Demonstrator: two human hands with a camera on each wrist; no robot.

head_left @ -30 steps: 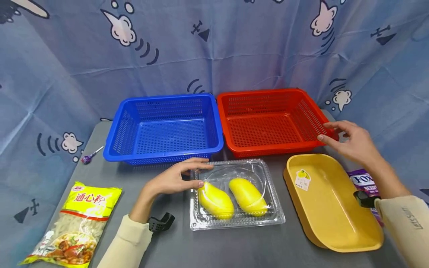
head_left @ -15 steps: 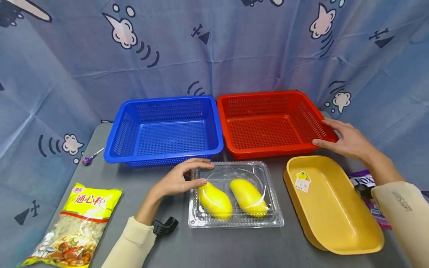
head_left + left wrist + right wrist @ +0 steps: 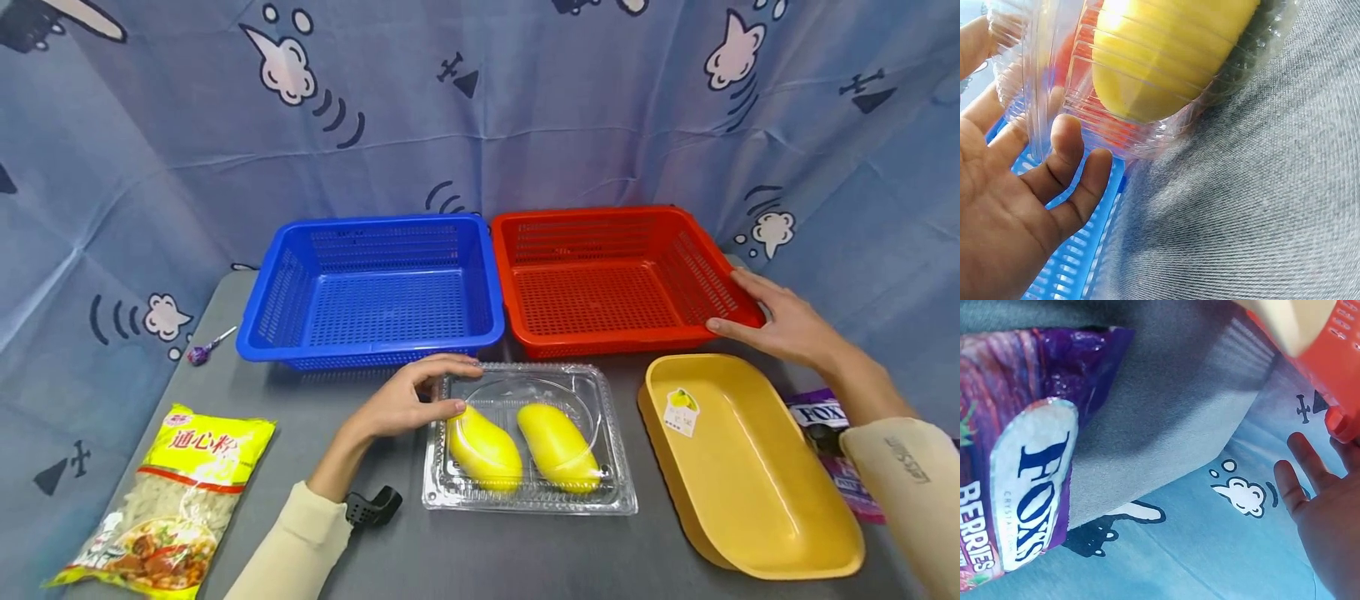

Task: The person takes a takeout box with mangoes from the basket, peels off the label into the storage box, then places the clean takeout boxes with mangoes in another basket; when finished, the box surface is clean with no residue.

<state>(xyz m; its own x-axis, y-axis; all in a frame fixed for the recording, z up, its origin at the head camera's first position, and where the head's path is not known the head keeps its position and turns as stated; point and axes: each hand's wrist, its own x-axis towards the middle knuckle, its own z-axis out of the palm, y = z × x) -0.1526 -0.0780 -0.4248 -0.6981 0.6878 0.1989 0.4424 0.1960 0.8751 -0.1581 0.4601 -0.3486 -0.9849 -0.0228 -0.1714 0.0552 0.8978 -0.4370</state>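
Note:
My left hand holds the left side of a clear plastic clamshell box, its thumb over the lid. The box has its lid down over two yellow mangoes, a left mango and a right mango. From the left wrist view, the two lowest fingers bend beside the box without wrapping it. At the front right corner of a red basket, my right hand grips the rim, thumb at the front and fingers along the side. Only part of that hand appears in the right wrist view.
A blue basket stands left of the red one. In front of the red basket lies a yellow tub, with a purple FOX'S candy bag partly hidden beside it. A pasta bag and a lollipop lie at left.
My right hand has come down and left onto the red basket's corner and taken hold of it. My left hand has shifted slightly further onto the clamshell box's edge.

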